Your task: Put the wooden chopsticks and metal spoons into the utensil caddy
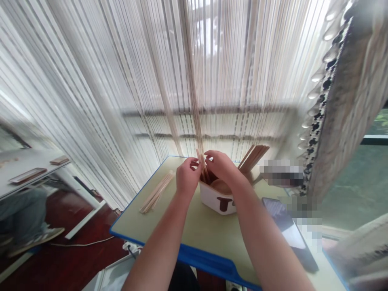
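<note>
A white container [214, 201] with brown lettering stands on the table in front of me. Over its left side, my left hand [188, 174] pinches several thin wooden chopsticks [204, 167] that stand upright in it. My right hand [220, 165] reaches in from the other side, its fingers curled at the same chopsticks; its grip is partly hidden. A bundle of brown chopsticks [255, 157] leans out of the container's right side, near a round brown thing [221, 186] inside. Pale chopsticks [157, 192] lie in a loose pile left of my left hand.
The pale table [194, 230] has a blue edge. A dark tablet [289, 234] lies on its right, near a blurred-out object. Striped curtains [151, 81] hang behind. At far left, a seated person's leg [27, 214] shows under a white table [33, 163].
</note>
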The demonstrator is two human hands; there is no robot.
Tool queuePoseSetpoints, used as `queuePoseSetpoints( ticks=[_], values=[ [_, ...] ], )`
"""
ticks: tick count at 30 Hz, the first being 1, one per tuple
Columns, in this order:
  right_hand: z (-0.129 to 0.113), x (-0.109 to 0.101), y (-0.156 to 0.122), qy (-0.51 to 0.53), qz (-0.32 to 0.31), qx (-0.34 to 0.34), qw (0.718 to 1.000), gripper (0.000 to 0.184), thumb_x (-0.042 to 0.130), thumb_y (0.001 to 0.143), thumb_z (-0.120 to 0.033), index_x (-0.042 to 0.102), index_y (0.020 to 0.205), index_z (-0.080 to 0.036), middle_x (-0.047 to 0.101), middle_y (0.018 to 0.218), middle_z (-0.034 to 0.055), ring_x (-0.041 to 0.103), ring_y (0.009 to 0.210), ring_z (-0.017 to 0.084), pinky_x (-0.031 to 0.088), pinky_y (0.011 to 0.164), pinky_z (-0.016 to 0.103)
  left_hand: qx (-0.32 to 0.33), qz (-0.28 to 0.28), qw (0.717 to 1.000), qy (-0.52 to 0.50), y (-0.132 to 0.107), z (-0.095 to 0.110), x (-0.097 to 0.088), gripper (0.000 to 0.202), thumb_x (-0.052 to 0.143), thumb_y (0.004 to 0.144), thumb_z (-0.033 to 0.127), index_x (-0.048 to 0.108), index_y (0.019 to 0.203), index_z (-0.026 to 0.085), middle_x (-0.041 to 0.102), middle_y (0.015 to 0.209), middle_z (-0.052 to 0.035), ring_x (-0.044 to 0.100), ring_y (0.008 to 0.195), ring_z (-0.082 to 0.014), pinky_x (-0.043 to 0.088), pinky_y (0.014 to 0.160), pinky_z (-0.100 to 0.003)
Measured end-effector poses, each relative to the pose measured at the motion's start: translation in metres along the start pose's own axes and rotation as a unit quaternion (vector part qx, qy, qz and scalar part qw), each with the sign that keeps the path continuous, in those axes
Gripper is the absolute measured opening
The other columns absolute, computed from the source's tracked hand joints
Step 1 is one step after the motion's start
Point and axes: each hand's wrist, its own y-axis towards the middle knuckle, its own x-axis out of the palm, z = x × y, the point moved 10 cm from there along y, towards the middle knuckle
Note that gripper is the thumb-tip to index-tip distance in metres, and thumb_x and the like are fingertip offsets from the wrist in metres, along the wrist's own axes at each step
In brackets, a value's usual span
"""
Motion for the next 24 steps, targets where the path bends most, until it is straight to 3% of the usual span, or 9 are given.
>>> queuePoseSetpoints(
  ticks=[7, 18, 24],
  values=[
    [0.001, 0.003, 0.001, 0.056, -0.009, 0.006, 0.998, 0.026, 0.043, 0.084, -0.02, 0.064, 0.1, -0.019, 0.067, 0.097, 0.0067, 0.06, 0.09, 0.017, 0.041, 0.077, 0.024, -0.007, -0.013, 0.999, 0.04, -0.005, -0.003, 0.007, 0.011, 0.06, 0.07, 0.029, 0.063, 0.075, 0.02, 0.067, 0.073, -0.0002, 0.055, 0.057, -0.0105, 0.042, 0.058, -0.022],
    [0.0, -0.006, -0.003, 0.132, 0.001, 0.027, 0.991, 0.017, 0.052, 0.081, -0.024, 0.065, 0.089, -0.018, 0.068, 0.088, 0.0045, 0.059, 0.08, 0.014, 0.042, 0.07, 0.023, -0.015, -0.027, 0.999, -0.022, -0.004, 0.0, 0.008, 0.017, 0.059, 0.072, 0.03, 0.068, 0.079, 0.018, 0.068, 0.072, -0.0026, 0.059, 0.061, -0.0124, 0.044, 0.06, -0.023],
    [0.004, -0.014, -0.004, 0.141, 0.027, 0.03, 0.989, 0.017, 0.051, 0.082, -0.023, 0.064, 0.091, -0.018, 0.067, 0.088, 0.0043, 0.059, 0.08, 0.014, 0.042, 0.072, 0.023, -0.034, 0.001, 0.999, -0.037, -0.012, 0.004, 0.008, 0.016, 0.058, 0.072, 0.031, 0.066, 0.076, 0.017, 0.067, 0.071, -0.0024, 0.057, 0.059, -0.0119, 0.043, 0.059, -0.023]
  ],
)
